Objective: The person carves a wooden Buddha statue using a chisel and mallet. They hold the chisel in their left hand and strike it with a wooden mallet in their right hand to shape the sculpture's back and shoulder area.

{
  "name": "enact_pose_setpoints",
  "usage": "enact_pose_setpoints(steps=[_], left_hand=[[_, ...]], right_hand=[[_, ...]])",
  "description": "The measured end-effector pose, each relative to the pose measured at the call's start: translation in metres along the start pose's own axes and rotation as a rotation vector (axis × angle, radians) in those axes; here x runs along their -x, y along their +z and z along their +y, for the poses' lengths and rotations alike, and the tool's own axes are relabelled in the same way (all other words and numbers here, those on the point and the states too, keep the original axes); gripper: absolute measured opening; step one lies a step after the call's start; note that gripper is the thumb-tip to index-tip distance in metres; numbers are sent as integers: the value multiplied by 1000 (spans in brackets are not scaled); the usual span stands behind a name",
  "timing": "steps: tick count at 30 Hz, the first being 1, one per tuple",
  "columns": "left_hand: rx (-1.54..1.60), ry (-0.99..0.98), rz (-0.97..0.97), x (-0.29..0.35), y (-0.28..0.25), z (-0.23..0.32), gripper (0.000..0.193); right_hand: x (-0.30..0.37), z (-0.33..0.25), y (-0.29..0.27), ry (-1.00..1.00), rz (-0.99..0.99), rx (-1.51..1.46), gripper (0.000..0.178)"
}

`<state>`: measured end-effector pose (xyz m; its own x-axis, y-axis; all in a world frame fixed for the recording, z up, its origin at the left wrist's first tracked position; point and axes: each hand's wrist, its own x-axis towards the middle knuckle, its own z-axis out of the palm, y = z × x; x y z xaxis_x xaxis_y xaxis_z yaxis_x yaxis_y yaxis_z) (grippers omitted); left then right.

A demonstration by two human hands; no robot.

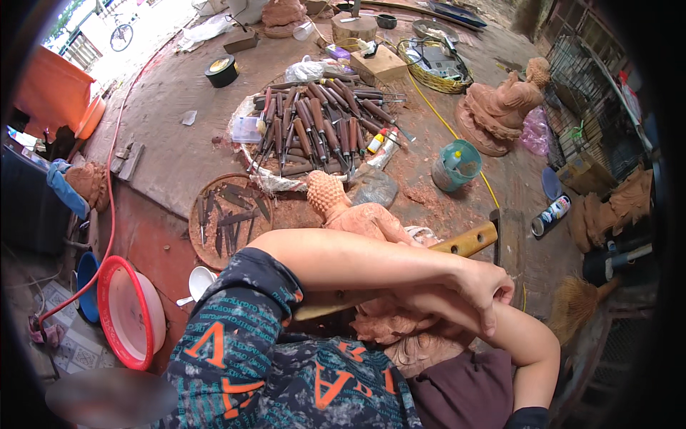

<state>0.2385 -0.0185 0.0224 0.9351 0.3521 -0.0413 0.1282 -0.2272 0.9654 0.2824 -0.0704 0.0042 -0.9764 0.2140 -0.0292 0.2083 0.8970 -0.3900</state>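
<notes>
Fingers (506, 289) of the left hand (477, 282) bend over the right forearm (429, 304), thumb pointing down against it, though whether they clasp it cannot be told; the right hand is hidden behind the left forearm (357, 257), its state unknown. Bold orange letters and rows of small teal lettering run across the dark shirt (329, 386), while a printed label wraps a spray can (551, 217) at right. Wooden-handled carving chisels (314, 118) lie heaped on the floor (153, 143) beyond, near a round tray (211, 252) of dark blades, a teal bucket (446, 179) and a red-rimmed basin (105, 314). The crossed arms and a yellowish wooden bar (468, 242) with holes block part of the reddish-brown Buddha figure (364, 218) in front of the torso, its knobbed head toward the chisels, its surface matte, its lower part carved in folds.
</notes>
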Motion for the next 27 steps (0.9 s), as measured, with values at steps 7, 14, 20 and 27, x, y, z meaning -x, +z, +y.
enact_pose_setpoints(steps=[7,14,20,27], left_hand=[[64,196,164,16,5,18,38],[-243,88,195,32,-4,13,29],[-398,-87,1098,148,-128,-53,18],[-459,-866,1534,263,-167,-234,47]], right_hand=[[1,8,0,67,-12,-56,41],[-3,10,-3,306,-52,-258,44],[-10,35,1,76,398,-52,51],[-10,38,5,87,388,-21,48]])
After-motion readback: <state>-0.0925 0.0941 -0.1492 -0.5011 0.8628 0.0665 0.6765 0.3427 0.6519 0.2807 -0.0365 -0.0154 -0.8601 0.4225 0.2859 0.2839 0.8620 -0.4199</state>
